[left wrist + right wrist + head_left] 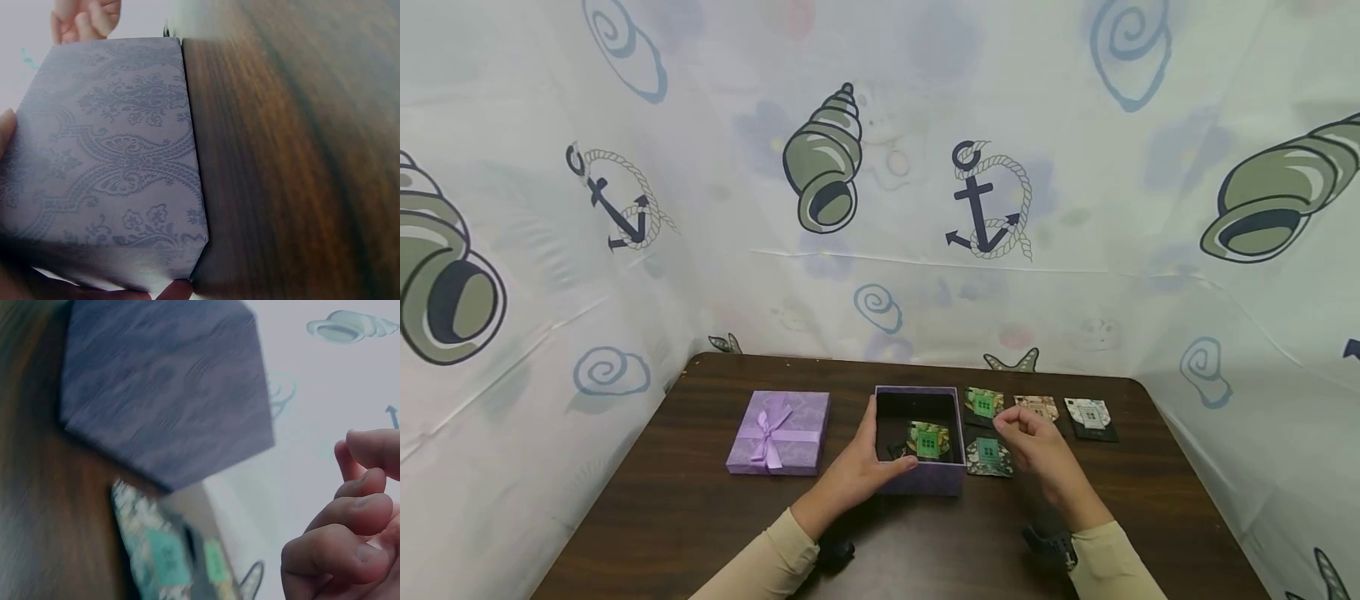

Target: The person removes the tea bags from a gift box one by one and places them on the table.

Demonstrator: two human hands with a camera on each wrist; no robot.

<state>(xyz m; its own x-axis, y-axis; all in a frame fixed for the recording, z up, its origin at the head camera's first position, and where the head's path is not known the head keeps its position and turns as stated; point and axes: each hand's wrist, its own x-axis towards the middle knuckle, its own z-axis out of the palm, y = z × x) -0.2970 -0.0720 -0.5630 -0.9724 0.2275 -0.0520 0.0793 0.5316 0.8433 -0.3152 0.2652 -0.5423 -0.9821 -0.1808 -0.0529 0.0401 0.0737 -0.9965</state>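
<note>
My left hand (861, 462) grips the left side of an open purple box (921, 481), its thumb over the front rim. Inside the box, a green-patterned flat packet (928, 442) lies towards the front of the black interior. To the right of the box, my right hand (1041, 442) hovers over the packets with fingers loosely curled and nothing visible between them. Closest to it are a teal-marked packet (988, 457), a green packet (983, 403) and a beige packet (1036, 407). The right wrist view shows the curled fingers (337, 544) beside the box's patterned wall (162, 394).
A purple lid (778, 433) with a ribbon bow lies left of the box on the dark wooden table (685, 517). At the right of the packet row is a white-topped packet (1091, 417). Behind the table hangs a shell-and-anchor-printed cloth (910, 208).
</note>
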